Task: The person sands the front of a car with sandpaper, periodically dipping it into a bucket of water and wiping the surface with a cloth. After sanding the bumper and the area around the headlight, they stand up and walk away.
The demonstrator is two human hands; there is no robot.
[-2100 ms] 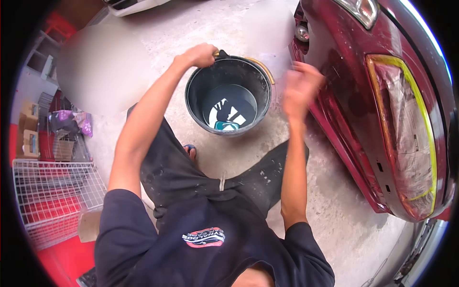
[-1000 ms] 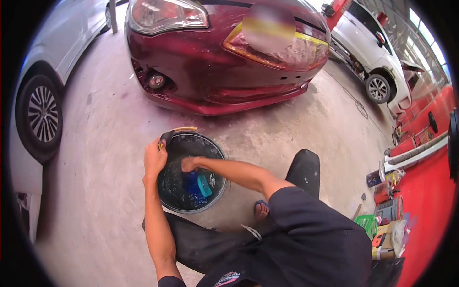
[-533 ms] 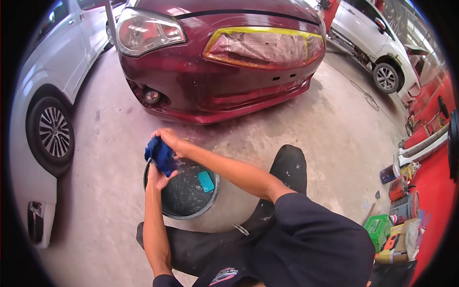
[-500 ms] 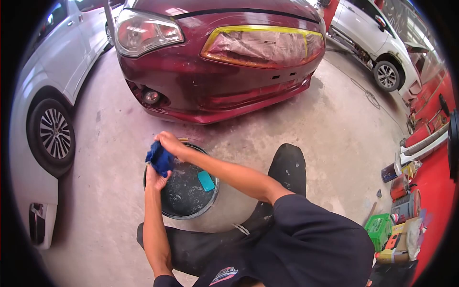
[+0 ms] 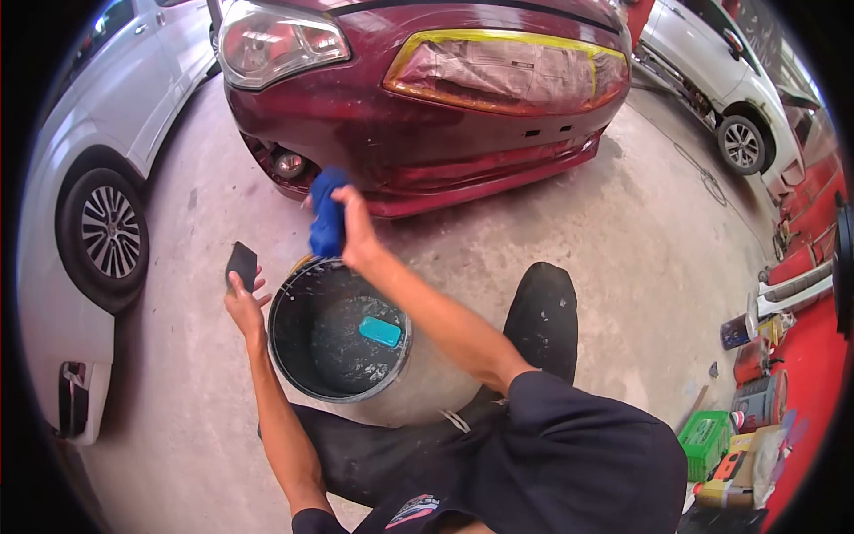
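Note:
My right hand [image 5: 358,230] is closed on a bunched blue cloth [image 5: 328,214], raised in front of the lower bumper of a dark red car [image 5: 347,133]. Left of the bucket, my left hand [image 5: 244,301] holds a flat dark grey pad [image 5: 241,266] between thumb and fingers. The round black bucket [image 5: 277,343] stands on the floor between my arms. Inside it a turquoise block [image 5: 380,331] lies in dark water.
The car's front opening is masked with paper and yellow tape [image 5: 507,69]. A silver car [image 5: 98,116] stands at the left, a white car [image 5: 694,53] at the back right. Cans and a green box [image 5: 705,443] line the right side.
My hands have come apart. The right one has moved up and right with the blue cloth; the left has moved left and up, and the dark pad now shows in it.

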